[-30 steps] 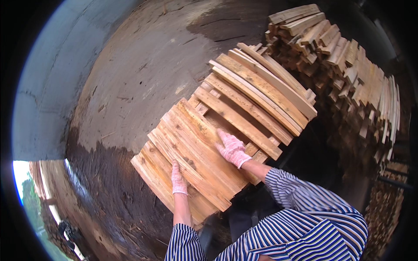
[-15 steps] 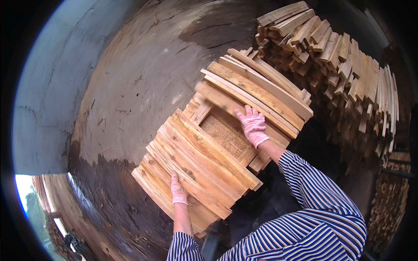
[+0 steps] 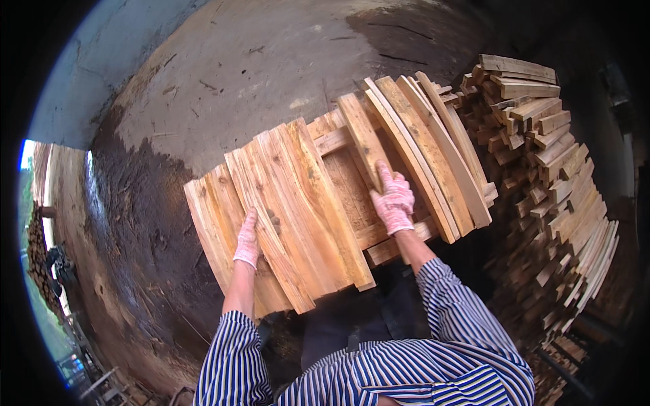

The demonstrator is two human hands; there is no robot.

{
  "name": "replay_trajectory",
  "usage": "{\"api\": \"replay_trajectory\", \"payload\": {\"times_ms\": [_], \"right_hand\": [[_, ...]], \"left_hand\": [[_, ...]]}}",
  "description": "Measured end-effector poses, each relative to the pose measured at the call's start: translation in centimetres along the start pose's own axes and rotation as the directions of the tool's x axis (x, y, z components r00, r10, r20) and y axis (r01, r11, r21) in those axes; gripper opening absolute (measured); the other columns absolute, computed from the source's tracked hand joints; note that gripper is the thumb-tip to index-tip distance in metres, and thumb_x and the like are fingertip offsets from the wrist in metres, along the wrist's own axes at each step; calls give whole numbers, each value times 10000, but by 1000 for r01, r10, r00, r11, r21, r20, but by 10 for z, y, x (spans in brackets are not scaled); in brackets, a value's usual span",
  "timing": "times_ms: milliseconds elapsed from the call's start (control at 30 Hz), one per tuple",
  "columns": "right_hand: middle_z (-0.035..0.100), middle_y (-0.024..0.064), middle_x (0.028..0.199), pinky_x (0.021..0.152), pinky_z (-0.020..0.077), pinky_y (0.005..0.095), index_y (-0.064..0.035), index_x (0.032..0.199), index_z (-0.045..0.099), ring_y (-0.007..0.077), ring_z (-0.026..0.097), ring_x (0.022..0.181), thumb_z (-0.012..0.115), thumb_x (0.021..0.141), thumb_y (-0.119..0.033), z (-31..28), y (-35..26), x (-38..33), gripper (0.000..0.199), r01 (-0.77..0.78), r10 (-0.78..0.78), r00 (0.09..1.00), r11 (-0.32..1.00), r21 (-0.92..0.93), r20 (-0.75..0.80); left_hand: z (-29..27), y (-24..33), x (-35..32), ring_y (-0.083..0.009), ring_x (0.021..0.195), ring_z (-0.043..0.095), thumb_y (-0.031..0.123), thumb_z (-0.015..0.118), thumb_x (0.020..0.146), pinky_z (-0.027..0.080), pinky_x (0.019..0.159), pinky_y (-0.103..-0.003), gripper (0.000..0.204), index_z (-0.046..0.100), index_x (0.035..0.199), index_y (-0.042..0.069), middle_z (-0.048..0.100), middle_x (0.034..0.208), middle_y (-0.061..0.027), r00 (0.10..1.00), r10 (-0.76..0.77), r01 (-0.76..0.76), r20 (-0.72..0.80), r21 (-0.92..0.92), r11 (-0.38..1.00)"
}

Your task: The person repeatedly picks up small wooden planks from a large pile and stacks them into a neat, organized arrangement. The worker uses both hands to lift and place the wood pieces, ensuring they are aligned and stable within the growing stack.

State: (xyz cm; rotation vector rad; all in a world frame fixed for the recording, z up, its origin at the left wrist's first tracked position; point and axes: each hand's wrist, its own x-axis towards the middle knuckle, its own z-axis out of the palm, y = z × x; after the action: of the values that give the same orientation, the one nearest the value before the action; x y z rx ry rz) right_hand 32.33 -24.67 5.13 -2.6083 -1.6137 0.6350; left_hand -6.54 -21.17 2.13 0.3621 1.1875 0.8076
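Note:
A stack of pale wooden boards lies in front of me, its top row split by a gap. My right hand [image 3: 393, 203], in a pink-and-white glove, grips the near part of a narrow wooden board [image 3: 361, 134] that lies across this gap. To the left, my gloved left hand [image 3: 248, 238] rests with its fingers stretched out along a row of boards [image 3: 296, 193], beside a slightly slanted narrow board [image 3: 267, 233]. Right of the held board, several more boards [image 3: 428, 157] lean close together. Through the gap a rough brown board surface [image 3: 340, 186] shows lower down.
A tall heap of cut boards [image 3: 565, 176] stands at the right. Behind the stack spreads a stained grey-brown floor [image 3: 271, 74] with wood scraps. A blue-grey wall [image 3: 101, 68] is at the far left, and a bright opening with logs [image 3: 40, 250] below it.
My right hand has drawn the narrow board leftward, away from the boards at its right, over the gap. The whole view has turned; my left hand stays on the left boards.

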Motion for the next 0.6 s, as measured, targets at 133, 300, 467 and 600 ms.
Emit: {"api": "replay_trajectory", "payload": {"times_ms": [133, 300, 467, 600], "right_hand": [[501, 228, 1407, 995, 462, 475, -401, 1561, 270, 363, 564, 1201, 542, 919, -601, 32, -50, -22, 726, 30, -65, 981, 982, 185, 185], [414, 248, 1501, 1066, 381, 548, -174, 1591, 223, 401, 461, 1332, 520, 961, -543, 27, -69, -27, 789, 213, -215, 964, 977, 31, 156], [350, 299, 1535, 1160, 309, 492, -122, 1568, 296, 436, 364, 1401, 641, 885, -527, 30, -126, -86, 865, 598, -592, 798, 754, 273, -112], [421, 263, 1498, 1157, 323, 446, -116, 1554, 338, 383, 388, 1398, 610, 950, -439, 31, -145, -104, 737, 461, -544, 839, 699, 548, -11]], "left_hand": [[15, -1, 11, -291, 804, 702, 471, 599, 976, 595, 711, -420, 495, 622, 1143, 6, 707, 931, -159, 996, 40, -39, -79, 22, 999], [-18, -14, 14, -264, 936, 699, 416, 582, 997, 584, 834, -431, 467, 605, 1266, 36, 704, 1098, -136, 993, 109, -111, -37, -49, 993], [44, -36, -10, -187, 1236, 537, 425, 578, 1001, 427, 1077, -358, 538, 544, 1404, 71, 608, 1312, -64, 973, 175, -199, -149, -159, 967], [71, -13, -56, -290, 1331, 499, 249, 499, 1035, 371, 1148, -358, 572, 330, 1525, 7, 524, 1413, -239, 897, 344, -435, 276, 421, 796]]}}
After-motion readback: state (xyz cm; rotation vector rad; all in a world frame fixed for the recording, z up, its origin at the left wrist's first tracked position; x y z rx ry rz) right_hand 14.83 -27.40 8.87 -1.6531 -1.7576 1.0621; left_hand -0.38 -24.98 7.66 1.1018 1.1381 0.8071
